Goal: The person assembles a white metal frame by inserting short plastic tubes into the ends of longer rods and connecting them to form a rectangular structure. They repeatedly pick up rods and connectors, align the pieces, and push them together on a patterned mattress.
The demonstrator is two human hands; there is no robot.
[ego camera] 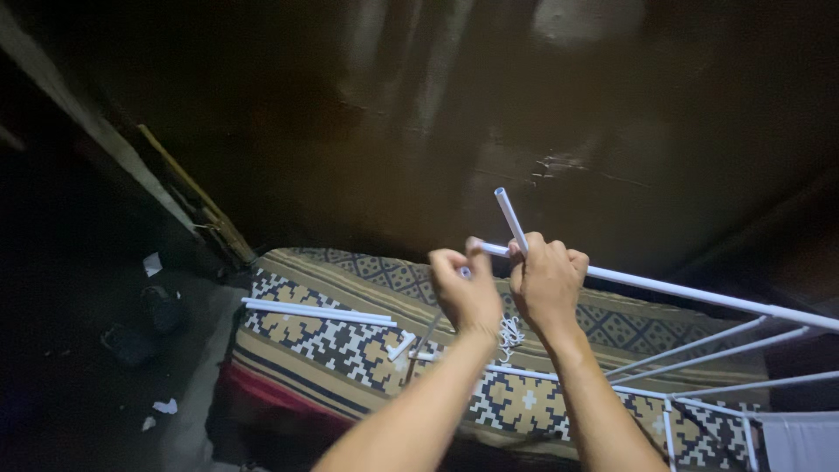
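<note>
Dim scene, lit from near the camera; light falls on the centre and lower right of the frame. Left hand point(465, 293), right hand point(546, 281) and white tubes point(699, 295) bright, slightly overexposed. Patterned blanket point(350, 341) moderately lit. Left third nearly black, detail lost. Dull glare streaks on the dark wall point(437, 79), top centre. Soft, noisy shadows; wide-angle stretch at the edges.

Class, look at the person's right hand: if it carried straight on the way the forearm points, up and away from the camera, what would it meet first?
Probably the dark wall. The right hand grips a short white tube above the patterned blanket; nothing else shows between, though depth is unclear.
</note>
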